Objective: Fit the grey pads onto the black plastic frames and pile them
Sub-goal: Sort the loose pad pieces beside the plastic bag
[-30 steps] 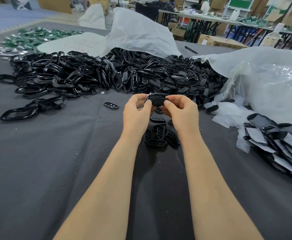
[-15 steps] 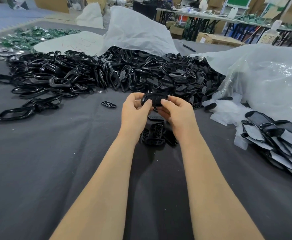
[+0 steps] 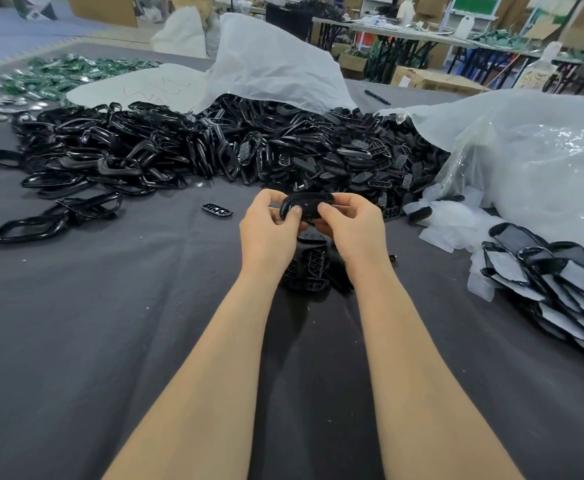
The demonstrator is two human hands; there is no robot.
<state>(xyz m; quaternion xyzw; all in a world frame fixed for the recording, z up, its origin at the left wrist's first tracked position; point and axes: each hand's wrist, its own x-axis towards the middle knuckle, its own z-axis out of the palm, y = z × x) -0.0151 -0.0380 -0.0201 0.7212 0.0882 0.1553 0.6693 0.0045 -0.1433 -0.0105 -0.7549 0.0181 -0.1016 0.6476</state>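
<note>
Both hands hold one black plastic frame (image 3: pixel 306 206) above the dark table. My left hand (image 3: pixel 269 226) pinches its left end with thumb and fingers. My right hand (image 3: pixel 354 225) grips its right end, thumb on the near face. Whether a pad sits in the frame is hidden by my fingers. Under my hands lies a small heap of slotted black inserts (image 3: pixel 309 268). A big pile of black frames and inserts (image 3: pixel 214 150) spreads across the back. At the right edge lies a stack of frames fitted with grey pads (image 3: pixel 560 285).
One loose insert (image 3: pixel 216 209) lies left of my hands, and stray frames (image 3: pixel 55 216) at far left. White plastic bags (image 3: pixel 525 161) and scraps of clear film (image 3: pixel 453 223) sit at the right. Green parts (image 3: pixel 62 74) and a pen (image 3: pixel 377 97) lie far back.
The frame has been turned in my fingers and lowered slightly toward the table. Both hands keep their hold at its ends.
</note>
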